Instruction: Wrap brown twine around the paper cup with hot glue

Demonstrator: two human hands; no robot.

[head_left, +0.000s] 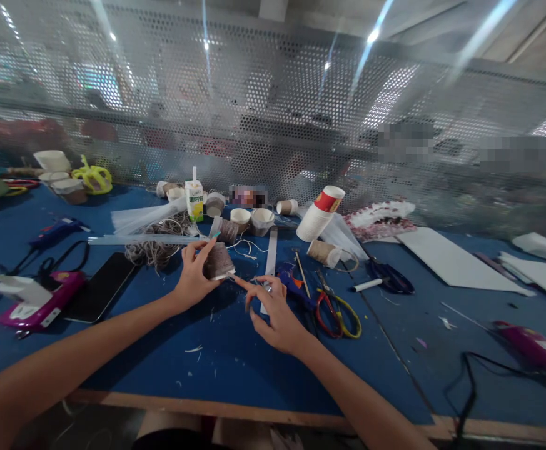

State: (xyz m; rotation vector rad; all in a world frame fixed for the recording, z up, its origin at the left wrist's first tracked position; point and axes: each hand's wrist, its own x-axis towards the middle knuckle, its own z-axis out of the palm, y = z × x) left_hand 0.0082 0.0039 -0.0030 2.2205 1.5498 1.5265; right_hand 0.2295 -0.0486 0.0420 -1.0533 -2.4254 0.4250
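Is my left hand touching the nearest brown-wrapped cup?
Touching: the head view shows your left hand holding the brown-wrapped cup by its side.

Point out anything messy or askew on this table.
Grey-brown twine lies in a loose tangle near the drink carton, white scraps litter the blue tabletop, and the paper-cup stack leans rather than standing straight.

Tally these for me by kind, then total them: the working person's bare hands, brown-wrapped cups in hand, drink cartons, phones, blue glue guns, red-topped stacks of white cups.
Bare hands: 2 (left hand, right hand)
Brown-wrapped cup in hand: 1
Drink carton: 1
Phone: 1
Blue glue guns: 2
Red-topped cup stack: 1
Total: 8
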